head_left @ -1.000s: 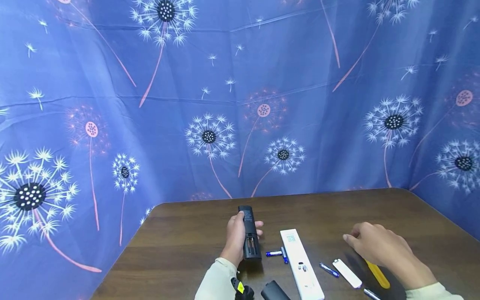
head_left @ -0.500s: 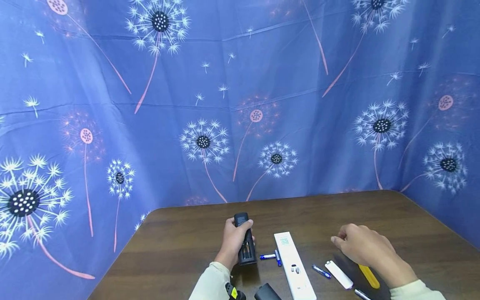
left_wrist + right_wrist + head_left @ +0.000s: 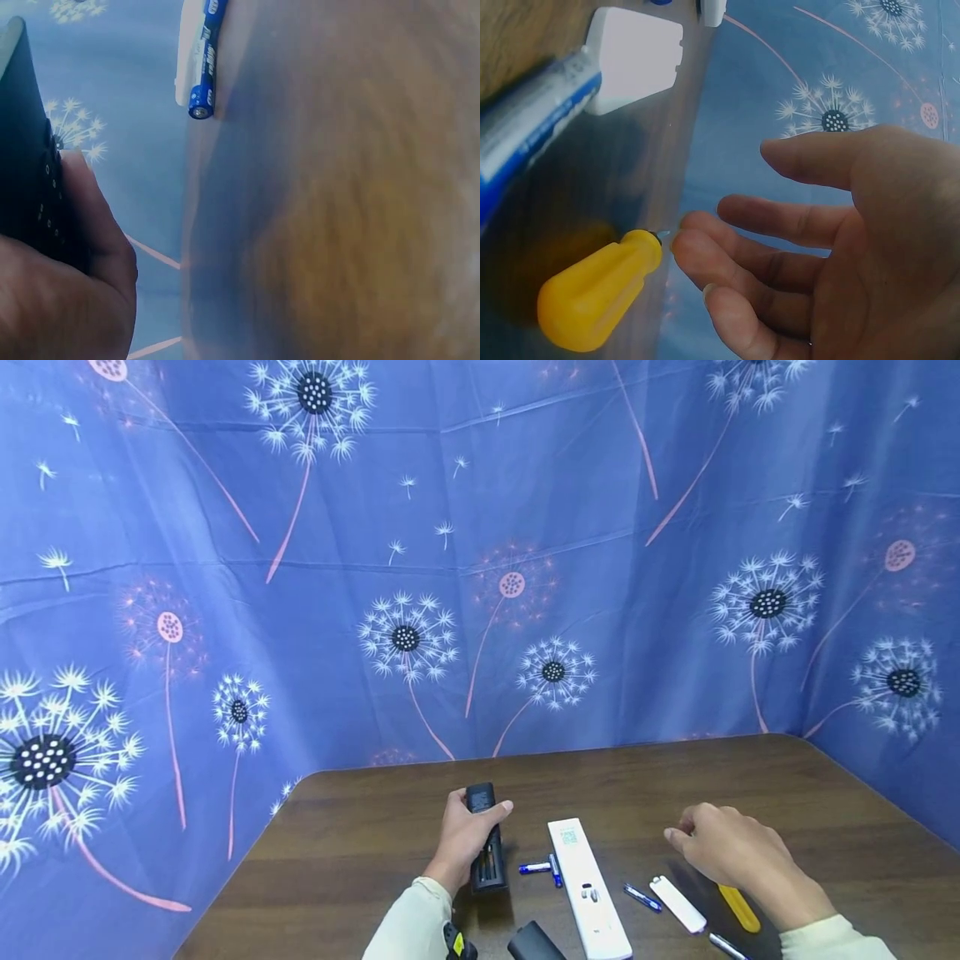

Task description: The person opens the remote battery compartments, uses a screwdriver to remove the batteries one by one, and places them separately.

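My left hand point(image 3: 462, 835) grips a black remote control point(image 3: 489, 860) whose open battery compartment faces up in the head view. In the left wrist view the fingers wrap the remote's point(image 3: 30, 150) button side. My right hand point(image 3: 738, 856) is held over the table's right side, holding nothing, fingers loosely bent. Below it lies a yellow-handled screwdriver point(image 3: 604, 292), its tip close to the fingertips in the right wrist view. A white battery cover point(image 3: 678, 904) and a blue battery point(image 3: 642, 897) lie left of that hand.
A long white remote point(image 3: 588, 893) lies mid-table, with two blue batteries point(image 3: 537, 867) to its left. A black cover-like piece point(image 3: 534, 942) is at the front edge of view, and another battery point(image 3: 726, 946) at front right. A blue dandelion-print curtain point(image 3: 480, 568) hangs behind the wooden table point(image 3: 360, 860).
The left thumb has shifted across the black remote, and the hand tilts it slightly. The right hand keeps its pose; the head view has shifted a little.
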Tool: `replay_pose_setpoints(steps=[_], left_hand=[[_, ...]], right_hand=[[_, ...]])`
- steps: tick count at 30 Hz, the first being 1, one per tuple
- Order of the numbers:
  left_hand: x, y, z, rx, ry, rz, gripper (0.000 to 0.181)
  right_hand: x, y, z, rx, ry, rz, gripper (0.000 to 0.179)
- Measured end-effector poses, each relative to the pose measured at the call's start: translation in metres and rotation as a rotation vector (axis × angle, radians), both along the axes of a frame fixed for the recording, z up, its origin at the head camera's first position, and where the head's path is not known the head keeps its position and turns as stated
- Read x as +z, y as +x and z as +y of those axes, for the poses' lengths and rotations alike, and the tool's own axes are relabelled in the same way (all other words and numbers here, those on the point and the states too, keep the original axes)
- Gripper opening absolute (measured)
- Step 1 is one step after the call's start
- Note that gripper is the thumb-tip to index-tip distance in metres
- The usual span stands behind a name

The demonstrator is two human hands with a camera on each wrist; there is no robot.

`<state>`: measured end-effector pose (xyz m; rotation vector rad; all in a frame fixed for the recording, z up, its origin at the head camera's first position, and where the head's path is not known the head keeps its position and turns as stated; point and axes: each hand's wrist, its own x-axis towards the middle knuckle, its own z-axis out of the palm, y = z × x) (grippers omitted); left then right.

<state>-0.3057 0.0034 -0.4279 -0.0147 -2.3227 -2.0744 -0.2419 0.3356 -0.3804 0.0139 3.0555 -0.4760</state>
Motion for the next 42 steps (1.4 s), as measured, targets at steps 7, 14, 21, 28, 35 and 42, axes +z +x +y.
replay_pose_setpoints(steps=[7,14,21,28,35,42], left_hand=[[0.003,-0.001,-0.001,0.017,-0.09,-0.012,0.09],[0.005,-0.006,-0.003,0.016,-0.163,0.004,0.076],[0.006,-0.008,-0.007,0.077,-0.423,0.013,0.066],[0.014,-0.008,-0.01,0.089,-0.8,0.015,0.065],[0.014,-0.006,-0.01,0.019,-0.943,0.056,0.07],[0.011,-0.002,-0.007,-0.034,-1.043,0.049,0.077]], right_hand=[[0.001,0.0,-0.001,-0.002,0.0,0.0,0.044],[0.001,-0.001,0.002,0.005,0.0,0.002,0.044],[0.001,0.0,0.003,0.003,0.009,0.003,0.045],[0.005,0.003,0.0,0.014,-0.012,0.012,0.043],[0.009,0.003,-0.002,0.02,-0.002,0.018,0.045],[0.006,0.003,-0.004,0.017,-0.002,0.006,0.046]])
